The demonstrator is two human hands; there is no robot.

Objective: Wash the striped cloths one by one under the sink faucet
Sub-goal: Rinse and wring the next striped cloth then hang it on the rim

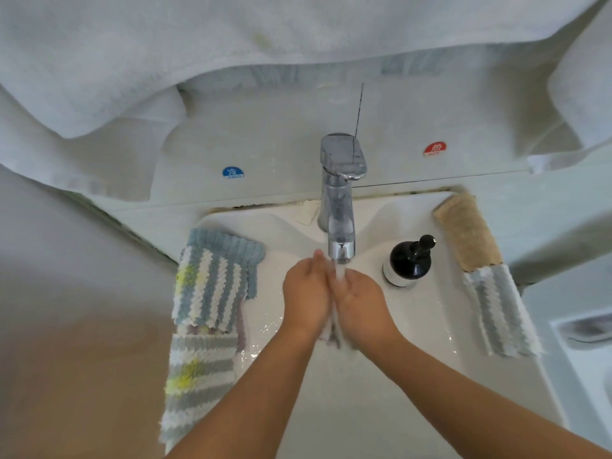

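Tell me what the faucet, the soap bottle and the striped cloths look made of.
Faucet: polished chromed metal, mirror-like reflections. Soap bottle: glossy black, glass or plastic, unclear which. Striped cloths: fluffy ribbed fabric, likely microfibre, matte pile.

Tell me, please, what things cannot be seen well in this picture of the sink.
Head view:
- Cloth being washed: mostly hidden between left hand and right hand; its pattern is unclear.
- Soap bottle label: too small to read.
- Sink drain: not visible, covered by the hands.
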